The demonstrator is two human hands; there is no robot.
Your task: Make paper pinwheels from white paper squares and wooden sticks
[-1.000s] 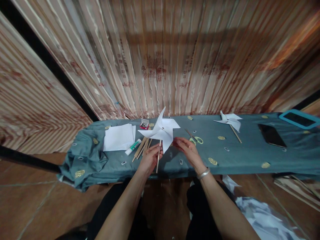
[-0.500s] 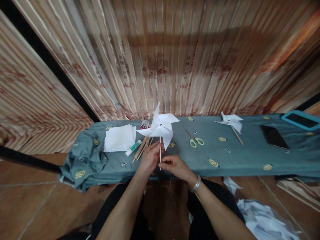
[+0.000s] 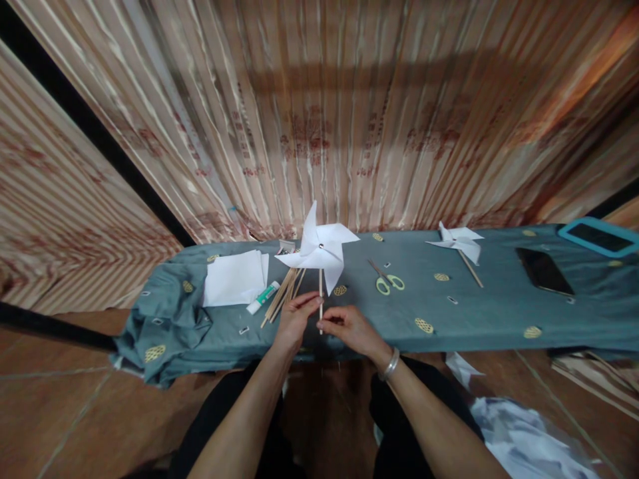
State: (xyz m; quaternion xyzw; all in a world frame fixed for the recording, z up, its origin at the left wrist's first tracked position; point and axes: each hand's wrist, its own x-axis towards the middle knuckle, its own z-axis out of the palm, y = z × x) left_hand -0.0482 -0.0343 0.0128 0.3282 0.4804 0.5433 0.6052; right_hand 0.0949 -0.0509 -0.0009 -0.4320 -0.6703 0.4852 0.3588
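Observation:
A white paper pinwheel (image 3: 321,252) stands upright on a thin wooden stick (image 3: 320,286) above the cloth-covered bench (image 3: 489,313). My left hand (image 3: 294,319) pinches the stick partway down. My right hand (image 3: 349,327) grips the stick's lower end, just right of the left. A bundle of spare wooden sticks (image 3: 282,296) lies behind my left hand, beside a glue stick (image 3: 263,297) and a stack of white paper squares (image 3: 234,278).
Green-handled scissors (image 3: 385,279) lie right of the pinwheel. A second finished pinwheel (image 3: 460,243) rests farther right, then a black phone (image 3: 544,271) and a blue-framed tablet (image 3: 598,236). A small pin box (image 3: 285,248) sits at the back. Paper scraps (image 3: 524,432) litter the floor.
My right hand left the pinwheel's blades and came down to the stick's lower end. The pinwheel now stands more upright and has turned a little.

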